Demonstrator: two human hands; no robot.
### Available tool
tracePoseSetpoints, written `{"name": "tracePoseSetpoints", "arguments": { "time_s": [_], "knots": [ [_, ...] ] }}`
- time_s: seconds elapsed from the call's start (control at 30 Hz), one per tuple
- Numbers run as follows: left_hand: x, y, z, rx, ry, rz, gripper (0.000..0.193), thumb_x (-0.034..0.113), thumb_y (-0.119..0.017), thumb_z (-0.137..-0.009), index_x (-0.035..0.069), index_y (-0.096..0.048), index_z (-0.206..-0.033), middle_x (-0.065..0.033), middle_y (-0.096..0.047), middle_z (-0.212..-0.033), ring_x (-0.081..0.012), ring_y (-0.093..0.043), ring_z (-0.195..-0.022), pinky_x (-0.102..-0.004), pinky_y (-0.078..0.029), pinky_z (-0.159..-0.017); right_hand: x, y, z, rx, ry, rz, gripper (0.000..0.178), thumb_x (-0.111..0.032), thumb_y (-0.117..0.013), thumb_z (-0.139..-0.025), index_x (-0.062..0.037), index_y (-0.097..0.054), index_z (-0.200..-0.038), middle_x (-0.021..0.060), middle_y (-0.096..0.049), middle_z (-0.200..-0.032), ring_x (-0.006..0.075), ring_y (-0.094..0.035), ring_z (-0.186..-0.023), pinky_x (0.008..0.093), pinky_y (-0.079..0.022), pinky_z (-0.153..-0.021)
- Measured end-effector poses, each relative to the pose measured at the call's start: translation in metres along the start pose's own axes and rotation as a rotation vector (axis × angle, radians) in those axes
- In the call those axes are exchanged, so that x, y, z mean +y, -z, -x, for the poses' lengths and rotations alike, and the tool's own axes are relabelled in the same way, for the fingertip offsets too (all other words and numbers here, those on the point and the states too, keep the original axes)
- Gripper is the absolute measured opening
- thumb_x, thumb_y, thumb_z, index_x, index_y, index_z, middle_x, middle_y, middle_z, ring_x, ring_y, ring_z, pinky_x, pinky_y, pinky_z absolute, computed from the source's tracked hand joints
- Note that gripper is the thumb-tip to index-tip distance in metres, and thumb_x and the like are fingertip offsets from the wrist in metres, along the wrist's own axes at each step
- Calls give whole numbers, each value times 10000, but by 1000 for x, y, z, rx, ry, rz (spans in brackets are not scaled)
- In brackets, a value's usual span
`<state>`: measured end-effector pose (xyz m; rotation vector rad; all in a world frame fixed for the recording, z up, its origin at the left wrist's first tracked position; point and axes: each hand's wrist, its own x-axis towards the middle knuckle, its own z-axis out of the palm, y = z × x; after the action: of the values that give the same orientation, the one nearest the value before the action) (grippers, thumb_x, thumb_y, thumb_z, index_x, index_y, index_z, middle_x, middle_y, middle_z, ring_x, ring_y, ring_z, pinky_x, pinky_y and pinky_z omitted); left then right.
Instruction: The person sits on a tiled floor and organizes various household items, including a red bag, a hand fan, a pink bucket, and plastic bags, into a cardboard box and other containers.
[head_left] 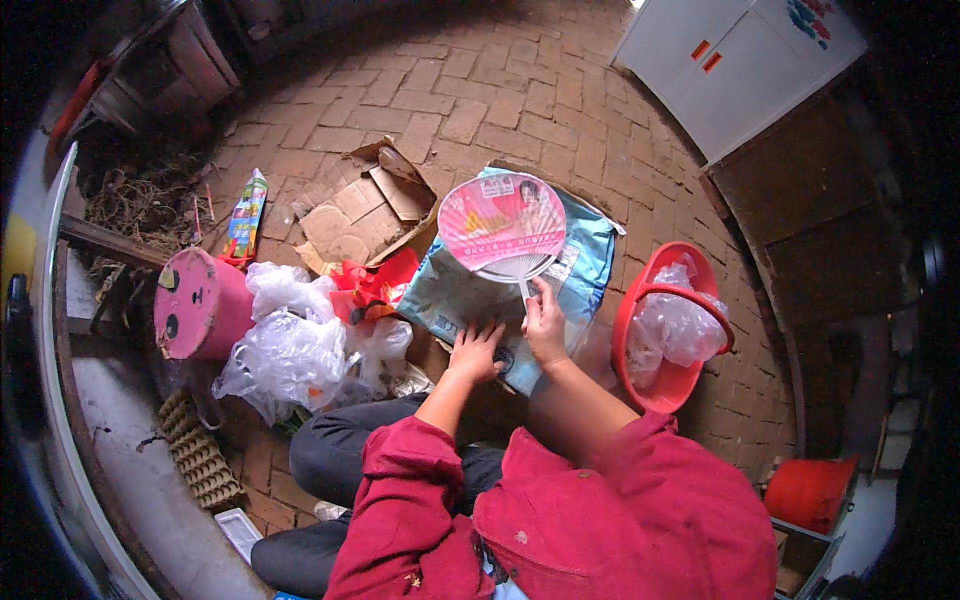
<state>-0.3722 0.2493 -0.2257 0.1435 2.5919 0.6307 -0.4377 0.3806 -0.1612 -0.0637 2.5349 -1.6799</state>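
Hand fan (503,222), round and pink with a pale rim and white handle, is positioned over the far half of a flat blue bag (440,290); whether its disc touches the bag cannot be determined. The right hand (545,325) is closed around the handle, above the bag's middle, with the disc pointing away from the person. The left hand (475,352) grips nothing: its fingers are spread, palm down, on the bag's near part, toward the left edge. Both forearms emerge from red sleeves (415,470).

Beyond the bag's left edge lies a torn, open cardboard box (350,215). Just on the near side of this box is a crumpled red plastic bag (370,287), adjoining a heap of white plastic bags (290,350). A pink round container (210,305) with a face design stands at the heap's left, and a colourful packet (245,222) lies beyond it. A brown egg tray (200,450) is noted nearer the person. Past the bag's right edge, well apart from the fan, a red basket (655,396) contains a clear plastic bag (682,318). Brick floor (480,115) carries these items; a white cabinet (740,75) stands at the far right
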Motion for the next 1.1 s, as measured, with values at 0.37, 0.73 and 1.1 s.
{"name": "tracePoseSetpoints", "arguments": {
  "time_s": [0.37, 0.73, 1.1],
  "knots": [
    [-10, 14, -26, 247, -45, 1044, 533, 382, -566, -867, 34, -496, -1264, -108, -511, -1282, -258, -453, -1200, -339, -307, -1030, 9, -12, 1, 33, 363, 240, 346, -133, -530, -869, -26, -467, -1191, 201, -521, -1078, 378, -530, -975, 408, -427, -840],
    [-51, 99, 5, 956, 270, 1817, 288, 286, -402, -937, 64, -582, -979, -60, -652, -857, -171, -596, -771, -324, -458, -725, -4, -46, 39, -305, 456, 817, 715, -461, -671, -737, -52, -431, -1272, 178, -398, -1322, 329, -347, -1249, 528, -238, -1010],
    [-62, 87, 32, 937, 385, 2081, 261, 273, -428, -933, 54, -535, -1027, -88, -634, -863, -195, -597, -742, -315, -514, -621, 57, -34, 33, -274, 418, 1026, 790, -351, -707, -716, -107, -316, -1358, 217, -303, -1388, 403, -265, -1295, 544, -230, -1036]
  ]
}}
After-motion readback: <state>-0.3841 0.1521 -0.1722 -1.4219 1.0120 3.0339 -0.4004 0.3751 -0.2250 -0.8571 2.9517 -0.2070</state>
